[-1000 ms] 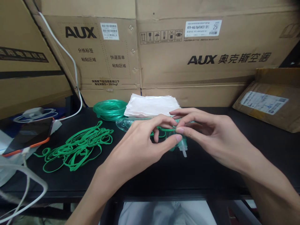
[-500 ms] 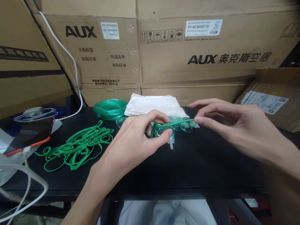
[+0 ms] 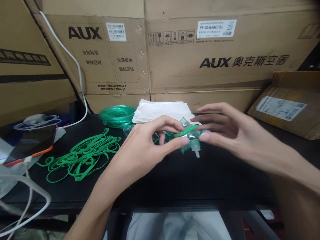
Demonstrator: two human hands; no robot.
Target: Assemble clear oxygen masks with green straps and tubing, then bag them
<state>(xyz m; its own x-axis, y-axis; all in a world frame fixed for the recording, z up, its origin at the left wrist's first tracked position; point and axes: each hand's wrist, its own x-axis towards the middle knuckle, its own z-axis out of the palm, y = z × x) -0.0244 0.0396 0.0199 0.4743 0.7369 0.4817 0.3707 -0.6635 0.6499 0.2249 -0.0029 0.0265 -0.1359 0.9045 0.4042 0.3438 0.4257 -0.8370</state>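
Strap (image 3: 189,130), green, at clear nozzled piece (image 3: 193,137) over bench (image 3: 212,176).
Left hand (image 3: 146,141): grip pinching strap. Right hand (image 3: 238,131): grip released, fingers parted beside piece; contact unclear.

Carton (image 3: 172,75) along back edge of table (image 3: 190,181): "AUX" twice, "奥克斯空调"; left panel (image 3: 107,74) "快递面单", "300kgf"; white label (image 3: 216,29) "KFR-46G/BpR3AES1(B1)", "25".
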